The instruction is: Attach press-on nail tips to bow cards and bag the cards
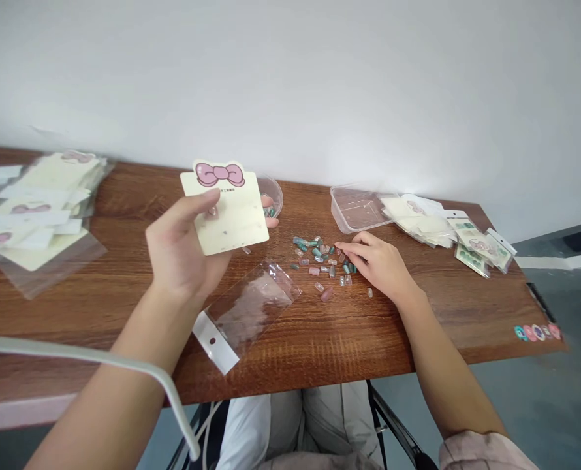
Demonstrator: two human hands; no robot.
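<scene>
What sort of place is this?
Looks like a small packing desk for press-on nails: loose nail tips, bow-shaped backing cards and clear self-seal bags on a wooden table.

A bow-topped cream card [236, 219] stands tilted; press-on nails [314, 271] lie scattered.

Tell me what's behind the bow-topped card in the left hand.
Behind the card stands a round clear plastic tub with a few fake nails inside. The card covers the tub's left part, so anything lying there cannot be seen.

Wooden table [447, 326] — white wall [290, 78]
</scene>
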